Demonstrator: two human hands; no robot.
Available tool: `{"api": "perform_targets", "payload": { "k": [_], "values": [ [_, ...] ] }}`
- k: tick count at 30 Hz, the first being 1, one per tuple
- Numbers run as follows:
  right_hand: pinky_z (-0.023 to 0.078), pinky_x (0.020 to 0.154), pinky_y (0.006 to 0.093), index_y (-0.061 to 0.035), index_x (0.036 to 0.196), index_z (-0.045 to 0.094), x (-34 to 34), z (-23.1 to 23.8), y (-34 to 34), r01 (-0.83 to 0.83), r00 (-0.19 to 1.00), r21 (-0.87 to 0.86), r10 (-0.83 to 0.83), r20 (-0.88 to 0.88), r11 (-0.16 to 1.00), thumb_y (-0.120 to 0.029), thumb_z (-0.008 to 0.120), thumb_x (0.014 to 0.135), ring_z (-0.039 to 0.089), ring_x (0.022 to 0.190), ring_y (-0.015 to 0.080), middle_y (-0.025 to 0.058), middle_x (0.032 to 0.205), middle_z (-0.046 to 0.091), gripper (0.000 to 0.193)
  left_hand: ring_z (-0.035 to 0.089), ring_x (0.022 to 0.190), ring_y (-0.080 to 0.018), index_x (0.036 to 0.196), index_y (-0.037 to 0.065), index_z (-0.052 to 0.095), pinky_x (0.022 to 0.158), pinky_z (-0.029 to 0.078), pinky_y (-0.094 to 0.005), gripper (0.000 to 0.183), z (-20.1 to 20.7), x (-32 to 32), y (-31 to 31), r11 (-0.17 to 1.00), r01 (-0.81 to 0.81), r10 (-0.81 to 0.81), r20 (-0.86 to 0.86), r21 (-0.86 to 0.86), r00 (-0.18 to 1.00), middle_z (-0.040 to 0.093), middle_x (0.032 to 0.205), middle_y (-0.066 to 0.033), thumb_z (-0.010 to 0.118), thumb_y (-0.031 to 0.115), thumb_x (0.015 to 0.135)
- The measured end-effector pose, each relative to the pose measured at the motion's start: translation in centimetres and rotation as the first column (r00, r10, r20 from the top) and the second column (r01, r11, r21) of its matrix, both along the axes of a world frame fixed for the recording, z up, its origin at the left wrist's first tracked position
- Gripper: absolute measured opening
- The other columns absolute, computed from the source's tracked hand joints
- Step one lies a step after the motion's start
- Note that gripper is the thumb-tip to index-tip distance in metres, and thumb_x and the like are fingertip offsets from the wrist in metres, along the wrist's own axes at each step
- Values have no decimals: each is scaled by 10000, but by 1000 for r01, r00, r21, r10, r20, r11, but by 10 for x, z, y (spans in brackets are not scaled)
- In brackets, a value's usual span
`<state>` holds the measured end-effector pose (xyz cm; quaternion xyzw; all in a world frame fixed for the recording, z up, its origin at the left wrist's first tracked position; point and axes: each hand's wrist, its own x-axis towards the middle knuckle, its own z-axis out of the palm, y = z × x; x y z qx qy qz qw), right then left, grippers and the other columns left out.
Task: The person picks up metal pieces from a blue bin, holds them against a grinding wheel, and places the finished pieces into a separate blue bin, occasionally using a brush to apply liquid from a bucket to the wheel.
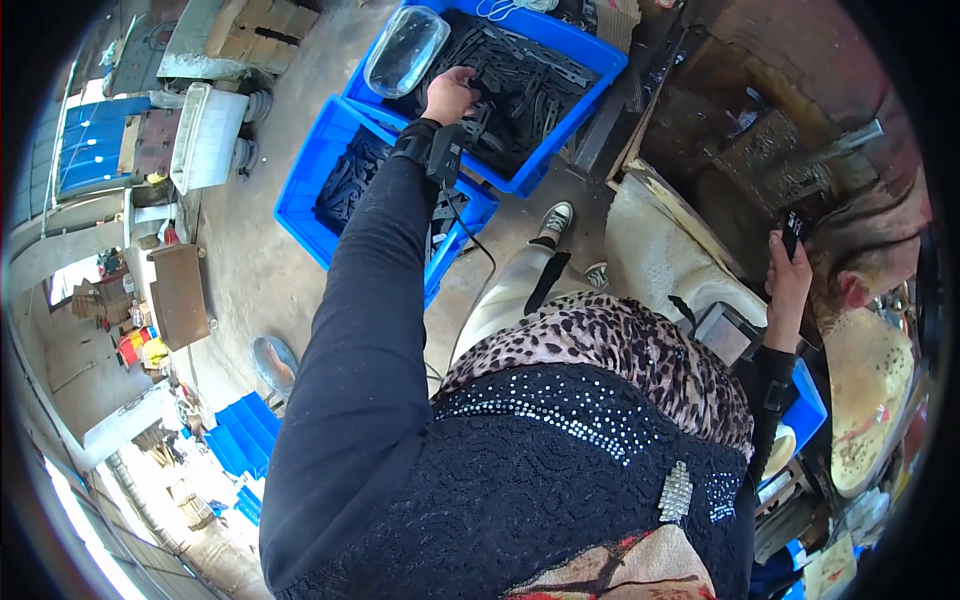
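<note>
My left hand [452, 97] reaches into a large blue crate [528, 182] at the top middle. Its fingers are curled down among dark, flat, slotted metal parts [530, 75]; what they grip, if anything, is hidden. Beside that hand, a clear plastic container [407, 52] lies on the crate's left side. On the right, my right hand [790, 280] is closed round a small black flat piece [794, 235] with pale marks. It is held next to a grimy machine block [775, 160] with a metal rod [850, 140] sticking out.
A second blue crate [300, 190] of similar dark parts stands left of the first, under my left forearm. Pale cloth [660, 240] hangs over the machine's front edge. A stool-like round object [273, 362], a brown cabinet [180, 295] and blue bins [243, 435] stand to the left.
</note>
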<state>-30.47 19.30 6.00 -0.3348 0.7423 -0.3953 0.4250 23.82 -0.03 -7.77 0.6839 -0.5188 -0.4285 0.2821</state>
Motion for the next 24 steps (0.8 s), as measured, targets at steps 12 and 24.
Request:
{"api": "perform_targets", "payload": {
  "k": [12,24],
  "values": [
    [215,401,170,-130,1069,662,1,-2,5,71,997,-65,-71,1,995,-226,668,940,327,468,-19,-122,633,420,161,659,735,-138,1198,44,657,597,562,-286,438,11,10,6,997,-20,29,-113,77,993,689,862,-63,641,-61,772],
    [223,402,165,-133,1054,666,1,-1,-1,50,999,-67,-49,9,996,-221,671,938,343,473,-20,-120,641,441,146,675,761,-241,1250,107,615,697,539,-337,499,34,-30,11,787,460,-205,530,-410,823,695,864,-123,673,4,765]
  ]
}}
